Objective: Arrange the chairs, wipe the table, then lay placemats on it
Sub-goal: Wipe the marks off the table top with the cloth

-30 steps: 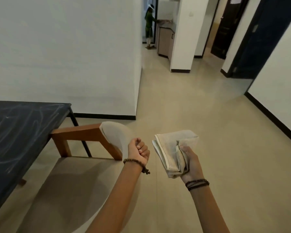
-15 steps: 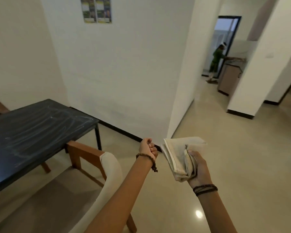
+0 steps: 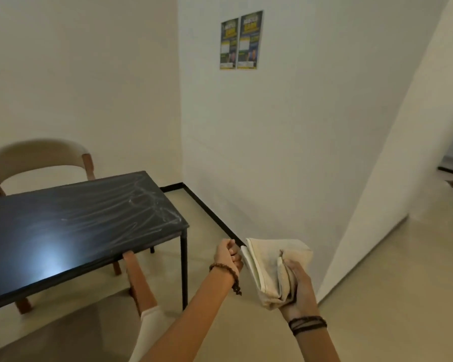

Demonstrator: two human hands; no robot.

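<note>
A black table (image 3: 71,231) with pale wipe streaks fills the left of the view. My right hand (image 3: 297,291) grips a folded beige cloth (image 3: 266,267) in the air to the right of the table's corner. My left hand (image 3: 228,256) is curled into a fist just left of the cloth and holds nothing. A wooden chair with a cream seat and back (image 3: 139,283) stands at the table's near side, partly under it. A second cream-backed chair (image 3: 39,158) stands at the far side.
White walls meet in a corner behind the table, with two posters (image 3: 241,40) on the right one. A white pillar (image 3: 392,178) rises on the right, with open beige floor beyond it.
The view has swung left, bringing the table, the far chair and the posters into view; the doorway with a person has left the frame. Both hands keep their pose.
</note>
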